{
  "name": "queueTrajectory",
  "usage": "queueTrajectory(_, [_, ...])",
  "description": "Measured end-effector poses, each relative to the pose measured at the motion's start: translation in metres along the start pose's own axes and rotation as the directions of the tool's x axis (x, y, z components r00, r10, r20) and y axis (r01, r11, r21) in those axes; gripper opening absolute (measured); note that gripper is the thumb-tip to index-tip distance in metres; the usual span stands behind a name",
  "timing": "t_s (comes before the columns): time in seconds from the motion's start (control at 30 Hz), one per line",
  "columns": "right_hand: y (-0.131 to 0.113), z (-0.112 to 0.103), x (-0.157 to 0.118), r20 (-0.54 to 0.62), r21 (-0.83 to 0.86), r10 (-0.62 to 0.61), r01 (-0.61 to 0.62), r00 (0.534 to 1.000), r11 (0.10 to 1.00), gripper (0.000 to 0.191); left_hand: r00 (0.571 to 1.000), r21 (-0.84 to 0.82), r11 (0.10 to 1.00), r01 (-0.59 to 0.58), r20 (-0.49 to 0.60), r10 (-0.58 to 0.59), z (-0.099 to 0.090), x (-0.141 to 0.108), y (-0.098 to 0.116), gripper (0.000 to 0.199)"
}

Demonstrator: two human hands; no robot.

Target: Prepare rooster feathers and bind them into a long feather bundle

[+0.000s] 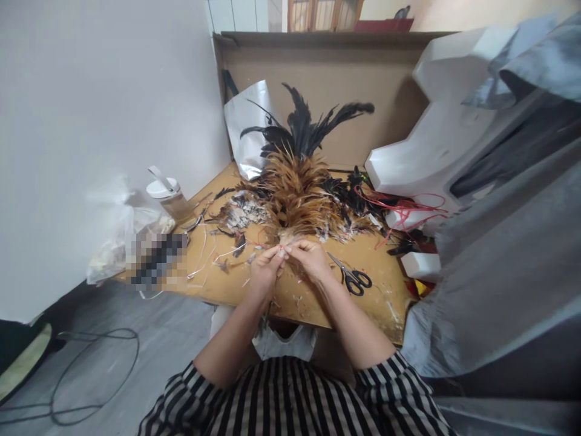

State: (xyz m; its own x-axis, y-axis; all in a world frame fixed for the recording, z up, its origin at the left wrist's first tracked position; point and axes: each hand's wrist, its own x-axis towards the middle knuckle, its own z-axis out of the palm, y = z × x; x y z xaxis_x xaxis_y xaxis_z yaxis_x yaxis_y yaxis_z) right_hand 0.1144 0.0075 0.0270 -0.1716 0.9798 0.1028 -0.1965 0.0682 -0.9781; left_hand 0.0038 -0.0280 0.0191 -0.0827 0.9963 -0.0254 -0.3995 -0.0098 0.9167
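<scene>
A large feather bundle (pixel 295 194), brown in the body with long black plumes at the top, lies on the wooden table in front of me. Its pale narrow base points toward me. At that base my left hand (pixel 267 269) and my right hand (pixel 312 259) meet, fingertips pinched close together. A thin bit of red string (pixel 282 247) shows between them. How it runs around the base is hidden by my fingers. Black-handled scissors (pixel 355 280) lie just right of my right hand, blades toward the bundle.
Loose feathers (pixel 247 212) and scraps litter the table (pixel 281 306). A silver bag (pixel 249 121) leans at the back, with a white-lidded container (pixel 170 197) and plastic bag (pixel 118 236) at left. A white sewing machine (pixel 408 163), partly cloth-covered, and red cord (pixel 408 212) stand right.
</scene>
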Motion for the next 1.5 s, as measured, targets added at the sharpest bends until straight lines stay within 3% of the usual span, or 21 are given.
queueTrajectory(0.13, [0.002, -0.004, 0.000, 0.040, -0.216, -0.066, 0.073, 0.997, 0.974, 0.023, 0.999, -0.060, 0.998, -0.006, -0.046, 0.003, -0.001, 0.002, -0.005, 0.026])
queueTrajectory(0.27, [-0.001, -0.018, -0.007, 0.047, -0.450, -0.088, 0.100, 0.995, 0.887, 0.024, 0.997, -0.157, 0.988, 0.001, -0.073, -0.012, -0.007, 0.007, 0.002, 0.022])
queueTrajectory(0.33, [-0.007, -0.032, -0.014, 0.055, -0.521, -0.051, 0.072, 0.997, 0.850, 0.026, 0.995, -0.203, 0.979, 0.002, -0.093, -0.021, -0.012, 0.010, 0.008, 0.022])
queueTrajectory(0.43, [-0.024, -0.057, -0.031, 0.131, -0.525, 0.104, -0.020, 0.986, 0.851, 0.032, 0.995, -0.257, 0.966, 0.040, -0.079, -0.062, -0.020, 0.016, 0.013, 0.023])
queueTrajectory(0.53, [-0.044, -0.084, -0.044, 0.411, -0.515, 0.253, -0.006, 0.876, 0.857, 0.034, 0.993, -0.268, 0.959, 0.094, -0.039, -0.108, -0.026, 0.022, 0.012, 0.022])
queueTrajectory(0.6, [-0.053, -0.104, -0.044, 0.476, -0.538, 0.305, -0.002, 0.825, 0.843, 0.036, 0.992, -0.299, 0.946, 0.123, -0.003, -0.130, -0.028, 0.026, 0.008, 0.020])
queueTrajectory(0.67, [-0.054, -0.123, -0.035, 0.320, -0.603, 0.277, -0.031, 0.906, 0.797, 0.037, 0.987, -0.345, 0.925, 0.156, 0.031, -0.155, -0.029, 0.030, 0.003, 0.018])
queueTrajectory(0.73, [-0.049, -0.139, -0.019, 0.051, -0.709, 0.127, -0.054, 0.991, 0.703, 0.034, 0.981, -0.381, 0.904, 0.195, 0.057, -0.187, -0.028, 0.033, -0.001, 0.017])
queueTrajectory(0.8, [-0.039, -0.150, -0.001, -0.170, -0.810, -0.048, -0.111, 0.984, 0.576, 0.027, 0.973, -0.390, 0.892, 0.230, 0.074, -0.219, -0.027, 0.036, -0.004, 0.014])
queueTrajectory(0.87, [-0.030, -0.153, 0.016, -0.263, -0.892, -0.101, -0.202, 0.959, 0.404, 0.022, 0.969, -0.384, 0.889, 0.248, 0.081, -0.235, -0.026, 0.037, -0.006, 0.012])
queueTrajectory(1.0, [-0.015, -0.144, 0.034, -0.334, -0.937, -0.070, -0.323, 0.940, 0.131, 0.021, 0.958, -0.378, 0.881, 0.284, 0.074, -0.277, -0.028, 0.038, -0.008, 0.012])
queueTrajectory(1.1, [-0.006, -0.138, 0.037, -0.372, -0.928, -0.050, -0.369, 0.927, 0.061, 0.020, 0.957, -0.381, 0.881, 0.281, 0.044, -0.287, -0.029, 0.039, -0.009, 0.013])
queueTrajectory(1.17, [-0.001, -0.139, 0.037, -0.384, -0.920, -0.058, -0.376, 0.922, 0.108, 0.018, 0.961, -0.385, 0.884, 0.263, 0.023, -0.276, -0.029, 0.040, -0.010, 0.012])
queueTrajectory(1.2, [0.001, -0.141, 0.037, -0.378, -0.916, -0.071, -0.362, 0.923, 0.175, 0.017, 0.962, -0.387, 0.886, 0.256, 0.015, -0.272, -0.027, 0.039, -0.010, 0.011])
queueTrajectory(1.27, [0.003, -0.143, 0.036, -0.345, -0.869, -0.085, -0.284, 0.935, 0.404, 0.016, 0.964, -0.392, 0.887, 0.245, 0.000, -0.266, -0.024, 0.039, -0.011, 0.010])
queueTrajectory(1.37, [0.003, -0.139, 0.032, -0.283, -0.578, 0.010, -0.179, 0.959, 0.796, 0.017, 0.963, -0.394, 0.889, 0.236, -0.026, -0.267, -0.017, 0.037, -0.013, 0.012])
queueTrajectory(1.43, [0.000, -0.129, 0.029, -0.224, -0.331, 0.113, -0.185, 0.968, 0.925, 0.021, 0.965, -0.394, 0.890, 0.229, -0.029, -0.261, -0.013, 0.035, -0.014, 0.016])
queueTrajectory(1.5, [-0.005, -0.115, 0.027, -0.145, -0.152, 0.169, -0.191, 0.975, 0.970, 0.025, 0.970, -0.387, 0.896, 0.216, -0.022, -0.244, -0.009, 0.033, -0.015, 0.018])
